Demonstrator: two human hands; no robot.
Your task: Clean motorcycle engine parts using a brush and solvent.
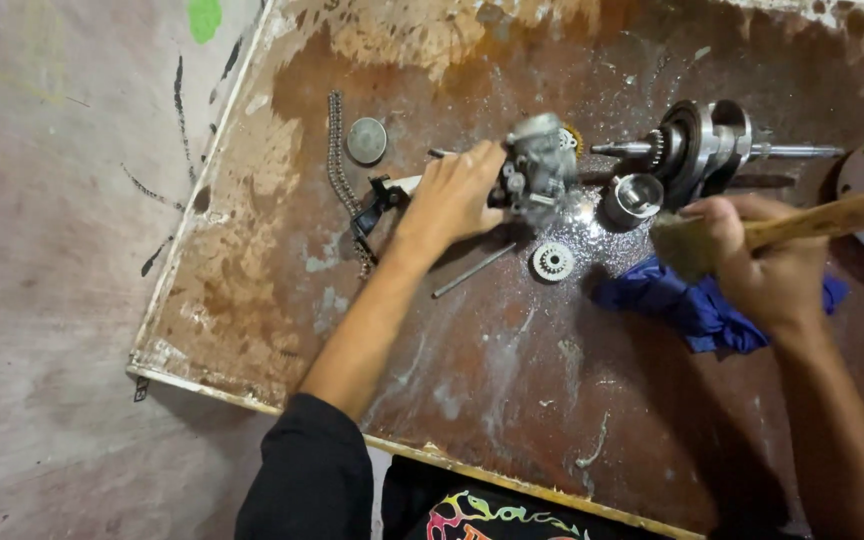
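— So, what has the left hand (457,195) got?

— It is closed over a small grey metal engine part (540,165), a carburettor by the look of it, gripping its left side and holding it just above the stained brown board (512,380), near the board's middle top.

— And the right hand (767,265)?

— Wrapped in a fist round the wooden handle of a paintbrush (802,225). The handle runs off to the right and ends in red; the bristles point left, toward the part, but do not touch it.

— What lies around them?

— A blue rag (697,305) sits under the right hand. Just right of the part stands a short metal cylinder (634,197), and behind that a crankshaft (702,148) lies on its side. A small toothed gear (553,262) rests flat below the part, with a thin rod (474,271) slanting beside it.

— Anything to the left?

— A chain (337,160) stretched along the board, a round metal disc (366,140) beside it, and a black bracket (377,200) just behind the left wrist.
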